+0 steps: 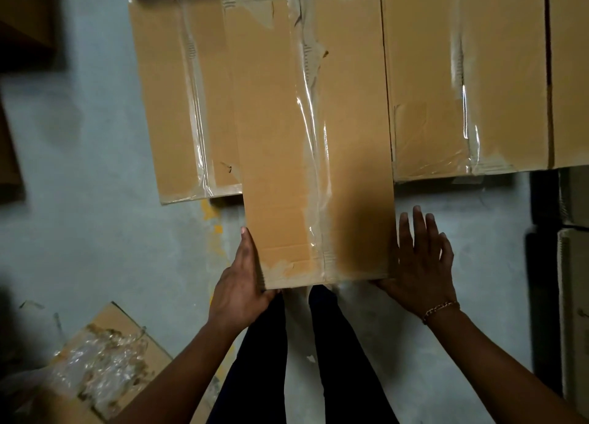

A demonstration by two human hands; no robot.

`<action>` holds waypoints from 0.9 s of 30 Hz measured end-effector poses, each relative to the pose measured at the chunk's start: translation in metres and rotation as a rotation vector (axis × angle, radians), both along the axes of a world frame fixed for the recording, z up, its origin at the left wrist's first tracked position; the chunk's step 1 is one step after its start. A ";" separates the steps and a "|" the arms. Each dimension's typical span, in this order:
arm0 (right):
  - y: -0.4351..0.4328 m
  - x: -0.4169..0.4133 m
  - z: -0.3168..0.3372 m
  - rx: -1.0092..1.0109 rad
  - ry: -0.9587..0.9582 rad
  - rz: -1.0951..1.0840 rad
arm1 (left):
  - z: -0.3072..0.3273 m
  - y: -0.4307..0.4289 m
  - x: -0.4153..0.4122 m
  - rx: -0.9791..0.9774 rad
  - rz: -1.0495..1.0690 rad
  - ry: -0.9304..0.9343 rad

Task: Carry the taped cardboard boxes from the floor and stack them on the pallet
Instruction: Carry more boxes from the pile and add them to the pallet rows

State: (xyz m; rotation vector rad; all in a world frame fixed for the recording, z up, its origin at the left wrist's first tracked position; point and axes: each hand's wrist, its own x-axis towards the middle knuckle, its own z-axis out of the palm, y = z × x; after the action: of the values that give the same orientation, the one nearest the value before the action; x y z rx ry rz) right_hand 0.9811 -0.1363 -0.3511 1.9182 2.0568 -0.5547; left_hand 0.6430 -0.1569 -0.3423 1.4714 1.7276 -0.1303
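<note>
Looking down, you get only part of the stack: the far ends of the long box (312, 156) and its neighbours run off the top of the view. Whatever those boxes rest on is hidden beneath them, so you cannot tell where the pallet begins. The long box lies in the middle, overlapping the left box (172, 98) and sitting just beside the right box (427, 73). Its near end juts out over the pale floor (95, 200), above your dark trousers (344, 360). A crinkled strip of clear tape (314, 130) runs down its top, and a shadow darkens its near right part. Another box (570, 73) is cut off at the right edge, and the dark shapes below it are too dim to make out.

Your left hand (242, 283) grips the near left corner of the long box. The thumb (247, 242) lies along the left side, and the other fingers wrap out of sight round the near end. Your right hand (417, 270) is at the near right corner with its fingers (419, 226) straight and spread, holding nothing. Its thumb side touches the corner, though the thumb itself is hidden by the box. A thin bracelet (441, 309) circles that wrist. Both forearms reach in from the bottom edge.

At the lower left a further box (105, 369), partly cut off, has crumpled clear plastic on top.
</note>
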 end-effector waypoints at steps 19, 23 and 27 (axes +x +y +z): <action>0.117 -0.011 -0.007 0.214 -0.063 -0.042 | -0.006 0.116 -0.008 0.084 0.072 0.002; 0.136 -0.013 -0.006 0.188 -0.046 -0.034 | -0.008 0.131 -0.009 0.092 0.073 0.002; 0.143 -0.012 -0.006 0.179 -0.019 -0.034 | -0.008 0.136 -0.009 0.093 0.083 -0.006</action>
State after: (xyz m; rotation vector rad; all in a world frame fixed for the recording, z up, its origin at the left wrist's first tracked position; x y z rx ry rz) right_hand 0.9693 0.0063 -0.3567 2.0512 2.1303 -0.3685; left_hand 0.6337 -0.0212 -0.3502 1.4623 1.8081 -0.0009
